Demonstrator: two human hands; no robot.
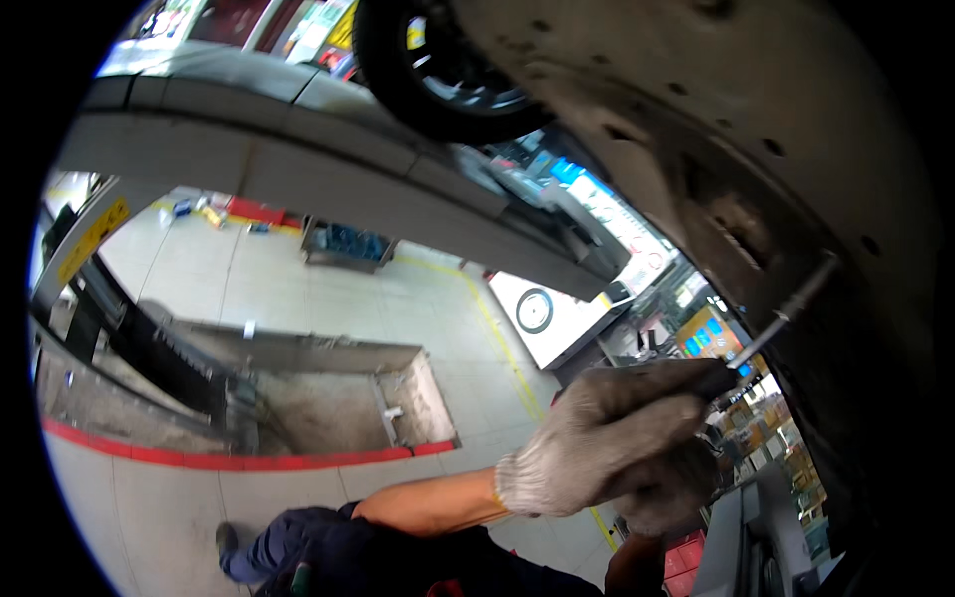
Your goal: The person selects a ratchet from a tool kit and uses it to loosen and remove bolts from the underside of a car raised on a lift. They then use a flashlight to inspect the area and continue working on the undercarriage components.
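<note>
My left hand [597,438], in a grey knit glove, is closed around the dark handle of a long metal wrench [786,316]. The wrench's thin shaft slants up to the right, and its tip meets the dirty underside of a raised car [716,119]. My right hand [668,490], also gloved, sits curled just below and behind the left hand. The left hand hides its grip. My bare left forearm [428,502] comes in from the lower middle.
A black tyre [438,70] hangs at the top. A grey lift beam [298,169] crosses the upper left. Below lies a floor pit [328,398] edged in red. A white machine with a round dial [542,313] and stocked shelves [766,428] stand at the right.
</note>
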